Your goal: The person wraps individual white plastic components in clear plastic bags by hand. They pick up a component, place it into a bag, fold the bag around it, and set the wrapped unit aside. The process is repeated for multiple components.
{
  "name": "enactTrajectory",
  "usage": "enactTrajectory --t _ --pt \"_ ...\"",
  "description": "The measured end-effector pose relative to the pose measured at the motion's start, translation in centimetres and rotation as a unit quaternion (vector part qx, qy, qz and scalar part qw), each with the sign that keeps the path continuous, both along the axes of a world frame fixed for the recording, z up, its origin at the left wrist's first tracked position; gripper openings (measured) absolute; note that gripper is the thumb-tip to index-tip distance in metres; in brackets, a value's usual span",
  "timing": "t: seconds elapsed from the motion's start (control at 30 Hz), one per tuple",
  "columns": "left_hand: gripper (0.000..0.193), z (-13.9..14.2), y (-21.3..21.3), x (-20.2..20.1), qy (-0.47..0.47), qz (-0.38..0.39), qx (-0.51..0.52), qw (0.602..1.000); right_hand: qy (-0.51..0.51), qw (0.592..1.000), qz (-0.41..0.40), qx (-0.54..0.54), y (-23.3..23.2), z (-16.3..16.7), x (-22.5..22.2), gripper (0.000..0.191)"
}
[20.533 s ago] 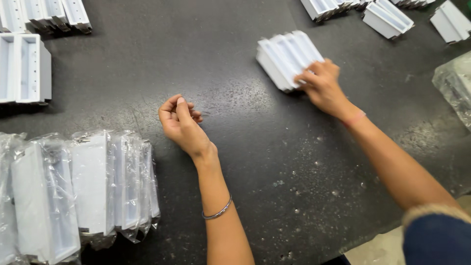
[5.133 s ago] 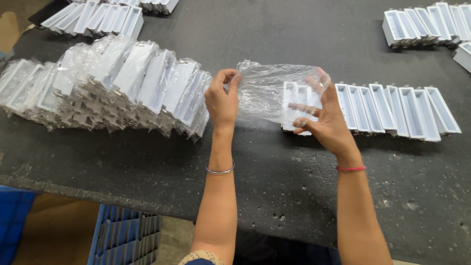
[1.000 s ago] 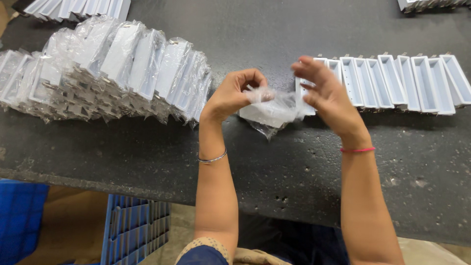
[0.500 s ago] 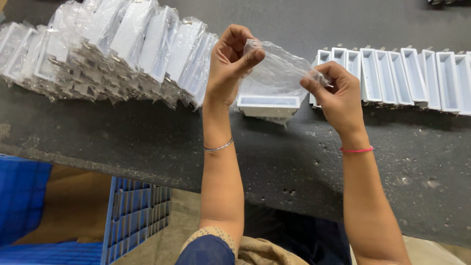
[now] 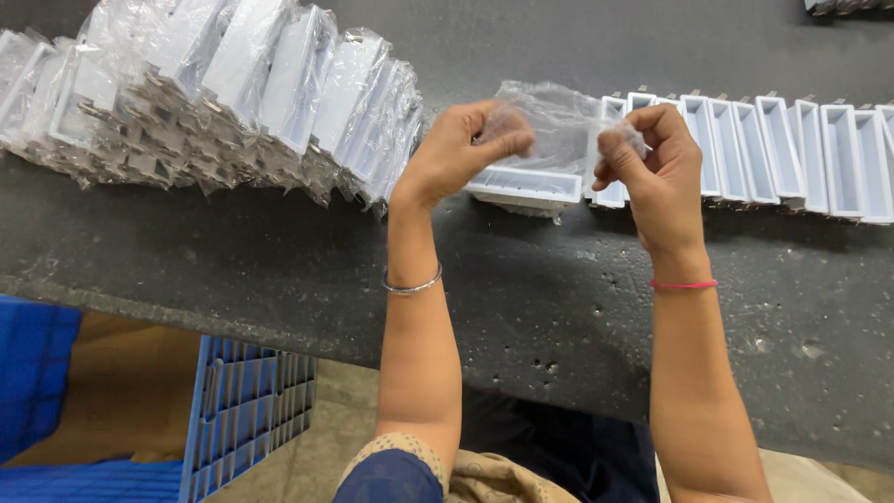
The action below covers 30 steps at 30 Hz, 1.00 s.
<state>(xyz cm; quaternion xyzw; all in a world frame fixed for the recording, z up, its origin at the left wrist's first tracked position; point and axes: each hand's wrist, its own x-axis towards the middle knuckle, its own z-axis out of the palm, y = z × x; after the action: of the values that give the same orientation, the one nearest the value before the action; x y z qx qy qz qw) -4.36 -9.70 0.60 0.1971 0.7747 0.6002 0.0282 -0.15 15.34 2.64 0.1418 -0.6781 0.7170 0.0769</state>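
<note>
Pinching the clear bag (image 5: 559, 121) shut-fingered with left hand (image 5: 456, 149) and right hand (image 5: 656, 172), I see the white tray (image 5: 526, 186) lying crosswise between them, nearer my left.

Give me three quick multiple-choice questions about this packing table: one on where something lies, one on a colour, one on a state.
1. Where is the pile of bagged parts?
A. beside the left hand
B. beside the right hand
C. under the table

2. What colour is the crate below the table edge?
A. red
B. blue
C. green

3. The white tray between the left hand and right hand is:
A. bare
B. inside a clear bag
C. broken

Answers: A, the pile lies at the left; B, its ribs are blue; B, clear film wraps it.
</note>
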Motion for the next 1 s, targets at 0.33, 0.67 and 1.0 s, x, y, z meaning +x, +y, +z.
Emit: enactTrajectory --t 0.33,0.67,1.0 --pt "0.014 1.4 0.3 0.1 -0.005 0.011 0.101 0.995 -0.004 0.992 0.043 0.116 -0.1 1.6 0.9 0.019" --pt "0.036 2.5 -0.5 1.3 -0.041 0.002 0.007 0.999 -0.026 0.978 0.019 0.208 -0.8 1.2 0.6 0.021" --pt "0.023 2.7 -0.4 1.6 0.013 -0.093 0.027 0.995 0.157 0.893 -0.004 0.422 -2.1 0.4 0.0 0.059"
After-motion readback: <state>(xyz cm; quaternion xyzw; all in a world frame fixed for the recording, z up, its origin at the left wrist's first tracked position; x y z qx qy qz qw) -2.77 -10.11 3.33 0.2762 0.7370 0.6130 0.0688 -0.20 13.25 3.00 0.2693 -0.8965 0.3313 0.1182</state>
